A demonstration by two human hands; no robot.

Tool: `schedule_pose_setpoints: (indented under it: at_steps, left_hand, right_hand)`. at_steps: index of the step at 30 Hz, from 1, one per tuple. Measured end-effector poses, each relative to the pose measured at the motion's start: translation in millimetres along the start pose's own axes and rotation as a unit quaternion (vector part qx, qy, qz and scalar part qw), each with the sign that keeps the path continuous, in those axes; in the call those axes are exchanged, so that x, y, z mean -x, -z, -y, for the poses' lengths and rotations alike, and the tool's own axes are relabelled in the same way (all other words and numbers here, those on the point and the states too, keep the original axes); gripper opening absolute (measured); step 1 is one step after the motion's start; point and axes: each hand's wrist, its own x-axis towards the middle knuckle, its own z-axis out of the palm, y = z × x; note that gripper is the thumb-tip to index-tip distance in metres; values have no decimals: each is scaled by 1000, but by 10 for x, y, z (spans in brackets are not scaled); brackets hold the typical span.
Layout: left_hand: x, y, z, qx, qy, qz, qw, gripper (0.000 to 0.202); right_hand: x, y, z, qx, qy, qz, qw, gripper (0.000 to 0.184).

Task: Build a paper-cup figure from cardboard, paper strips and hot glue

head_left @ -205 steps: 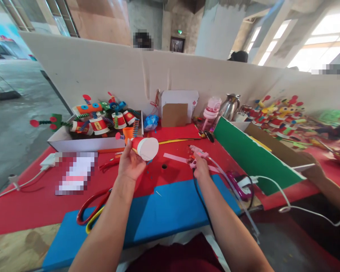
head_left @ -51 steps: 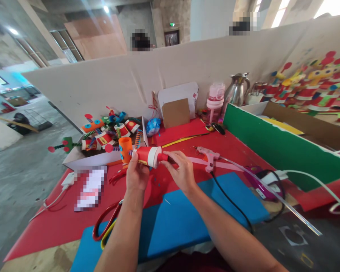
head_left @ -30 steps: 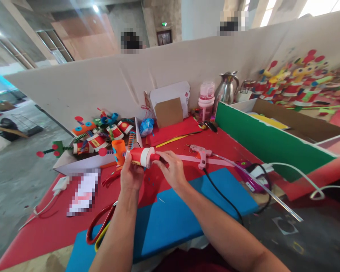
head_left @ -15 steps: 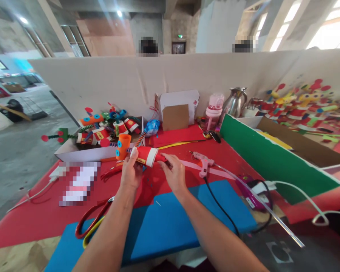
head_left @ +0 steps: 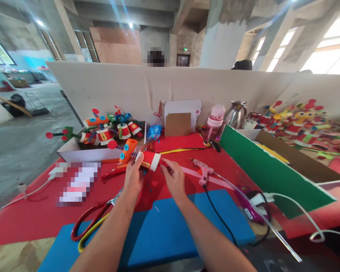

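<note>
Cup figure [head_left: 150,160]: one in left hand [head_left: 134,175]

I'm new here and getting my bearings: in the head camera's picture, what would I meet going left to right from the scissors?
Scissors, the left hand holding a paper-cup toy, the right hand, a pink glue gun, a green-sided box.

Cup [head_left: 151,158] red w/ wht rim [head_left: 155,162]; tube [head_left: 129,152] orng w/ blue eyes [head_left: 122,155]; glue gun [head_left: 204,172] pink; pad [head_left: 164,226] blue.

Glaring windows [head_left: 336,45] upper right, streaked ceiling lamps [head_left: 130,25], blurred, stretched edges
</note>
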Motion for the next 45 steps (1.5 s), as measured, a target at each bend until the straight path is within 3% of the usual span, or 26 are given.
schedule_pose_setpoints:
  at_steps: [6, 45]
  left_hand:
    - [-28, 22, 16, 0, -7, 0, 1000, 41]
    - [-18, 47, 44, -7, 2, 8, 1000, 41]
  right_hand:
    - [8, -3, -28, 18, 16, 18, 1000, 33]
    - [35, -24, -93, 15, 4, 20, 1000, 33]
